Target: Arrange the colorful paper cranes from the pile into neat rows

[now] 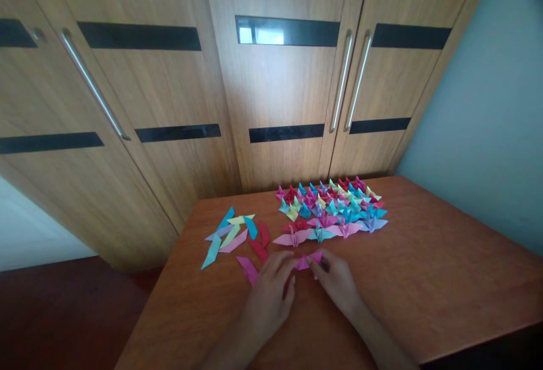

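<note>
Between my two hands, low over the wooden table [424, 268], is a magenta paper crane [304, 262]. My right hand [338, 282] pinches its right wing between thumb and fingers. The fingers of my left hand [271, 288] are bent over its left end and hide that wing; the left thumb stands apart below. Just beyond, finished paper cranes [294, 237] in pink, blue, red and yellow stand in tight rows. A magenta folded paper strip [248, 270] lies beside my left hand, partly covered by it.
Several folded paper pieces [211, 252] in teal, yellow, lilac, pink and red are scattered on the table's left side. A wooden wardrobe [288, 87] with metal handles rises behind the table. A pale wall [479, 132] borders the right.
</note>
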`<action>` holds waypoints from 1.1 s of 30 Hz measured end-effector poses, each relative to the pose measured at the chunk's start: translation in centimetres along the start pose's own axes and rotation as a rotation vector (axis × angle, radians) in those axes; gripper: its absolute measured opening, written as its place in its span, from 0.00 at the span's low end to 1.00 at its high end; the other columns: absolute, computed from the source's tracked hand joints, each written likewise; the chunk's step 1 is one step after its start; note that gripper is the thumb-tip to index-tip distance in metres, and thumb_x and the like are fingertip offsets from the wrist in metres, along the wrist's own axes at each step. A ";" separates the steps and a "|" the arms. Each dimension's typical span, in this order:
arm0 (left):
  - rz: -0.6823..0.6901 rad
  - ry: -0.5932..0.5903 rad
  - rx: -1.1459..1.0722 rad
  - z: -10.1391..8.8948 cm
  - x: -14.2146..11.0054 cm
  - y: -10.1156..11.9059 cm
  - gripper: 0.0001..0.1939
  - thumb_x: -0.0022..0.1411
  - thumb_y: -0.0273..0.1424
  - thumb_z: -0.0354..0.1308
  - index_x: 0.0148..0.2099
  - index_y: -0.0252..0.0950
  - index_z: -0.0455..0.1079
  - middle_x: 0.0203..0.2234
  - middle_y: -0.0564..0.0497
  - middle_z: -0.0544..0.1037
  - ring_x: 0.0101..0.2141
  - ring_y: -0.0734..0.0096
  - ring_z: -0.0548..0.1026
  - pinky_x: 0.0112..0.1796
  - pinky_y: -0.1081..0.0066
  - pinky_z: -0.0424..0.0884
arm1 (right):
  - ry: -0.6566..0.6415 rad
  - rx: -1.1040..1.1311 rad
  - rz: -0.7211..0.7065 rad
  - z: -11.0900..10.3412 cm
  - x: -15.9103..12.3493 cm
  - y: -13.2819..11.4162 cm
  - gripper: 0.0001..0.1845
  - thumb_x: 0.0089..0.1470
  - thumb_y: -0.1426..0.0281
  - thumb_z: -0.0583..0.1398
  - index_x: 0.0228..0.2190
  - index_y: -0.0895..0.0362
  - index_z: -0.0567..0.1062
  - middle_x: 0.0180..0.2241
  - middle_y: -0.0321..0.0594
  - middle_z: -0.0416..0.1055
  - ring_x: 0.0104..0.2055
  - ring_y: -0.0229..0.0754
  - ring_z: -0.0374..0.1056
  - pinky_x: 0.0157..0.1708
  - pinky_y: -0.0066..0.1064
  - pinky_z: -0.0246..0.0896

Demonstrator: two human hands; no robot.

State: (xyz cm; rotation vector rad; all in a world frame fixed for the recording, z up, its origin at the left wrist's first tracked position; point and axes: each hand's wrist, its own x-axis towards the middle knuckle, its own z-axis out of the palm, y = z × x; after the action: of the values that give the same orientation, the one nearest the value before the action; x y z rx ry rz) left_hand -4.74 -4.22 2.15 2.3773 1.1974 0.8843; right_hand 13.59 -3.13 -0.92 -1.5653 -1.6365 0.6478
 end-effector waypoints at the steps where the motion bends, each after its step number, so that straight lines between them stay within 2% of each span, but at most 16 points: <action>1: 0.034 -0.041 0.043 0.3 -0.2 0.3 0.24 0.59 0.23 0.48 0.57 0.44 0.62 0.54 0.47 0.66 0.55 0.59 0.63 0.54 0.53 0.62 | 0.019 -0.065 0.002 -0.3 0.0 0.2 0.17 0.56 0.58 0.52 0.23 0.55 0.70 0.20 0.35 0.70 0.22 0.38 0.64 0.24 0.26 0.55; 4: 0.106 -0.172 0.127 1.2 -0.6 0.8 0.27 0.59 0.28 0.51 0.61 0.43 0.57 0.59 0.47 0.62 0.57 0.57 0.60 0.56 0.52 0.59 | 0.034 -0.257 0.030 -0.9 0.0 0.4 0.16 0.56 0.59 0.52 0.24 0.54 0.70 0.21 0.36 0.71 0.23 0.38 0.66 0.25 0.27 0.54; 8: 0.106 -0.249 0.182 2.2 -0.6 1.0 0.29 0.61 0.36 0.52 0.63 0.39 0.53 0.61 0.45 0.59 0.59 0.55 0.57 0.58 0.52 0.56 | 0.013 -0.429 0.110 -1.5 0.3 0.4 0.14 0.56 0.58 0.53 0.27 0.53 0.71 0.23 0.35 0.72 0.26 0.40 0.69 0.24 0.27 0.52; 13: 0.061 -0.268 0.228 2.5 0.1 1.5 0.25 0.63 0.39 0.48 0.61 0.37 0.58 0.59 0.44 0.61 0.58 0.54 0.58 0.58 0.52 0.52 | 0.031 -0.515 0.199 -2.5 0.6 1.0 0.15 0.57 0.60 0.52 0.44 0.50 0.70 0.28 0.36 0.75 0.31 0.44 0.72 0.26 0.28 0.54; 15: 0.046 -0.263 0.246 2.6 0.4 1.8 0.25 0.63 0.39 0.48 0.60 0.37 0.60 0.58 0.43 0.62 0.57 0.53 0.59 0.57 0.51 0.52 | 0.016 -0.528 0.179 -2.6 0.5 1.2 0.16 0.58 0.63 0.51 0.47 0.50 0.69 0.30 0.37 0.76 0.33 0.44 0.72 0.28 0.29 0.56; 21: 0.020 -0.219 0.264 3.3 1.3 1.9 0.26 0.62 0.41 0.48 0.59 0.37 0.61 0.57 0.41 0.65 0.56 0.49 0.60 0.55 0.48 0.53 | -0.049 -0.577 -0.005 -2.1 0.0 0.9 0.17 0.59 0.70 0.49 0.45 0.48 0.72 0.43 0.37 0.74 0.40 0.41 0.71 0.34 0.27 0.60; 29: 0.039 -0.220 0.280 2.9 0.7 1.5 0.26 0.64 0.43 0.45 0.60 0.38 0.58 0.60 0.46 0.60 0.59 0.56 0.56 0.58 0.54 0.50 | -0.103 -0.681 -0.009 -1.8 0.1 1.1 0.19 0.59 0.70 0.48 0.48 0.49 0.71 0.43 0.40 0.74 0.39 0.41 0.72 0.34 0.28 0.62; 33: 0.033 -0.225 0.299 2.8 0.7 1.2 0.27 0.64 0.45 0.44 0.61 0.39 0.57 0.60 0.46 0.60 0.59 0.56 0.56 0.58 0.54 0.50 | -0.105 -0.707 -0.030 -1.7 0.0 1.1 0.20 0.59 0.71 0.48 0.50 0.50 0.70 0.43 0.41 0.73 0.39 0.42 0.71 0.33 0.28 0.62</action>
State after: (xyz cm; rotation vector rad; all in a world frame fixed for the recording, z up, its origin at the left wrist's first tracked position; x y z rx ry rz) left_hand -1.84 -4.42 0.97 2.6503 1.2757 0.4544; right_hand 15.58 -3.21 -0.85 -2.0052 -2.1011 0.1223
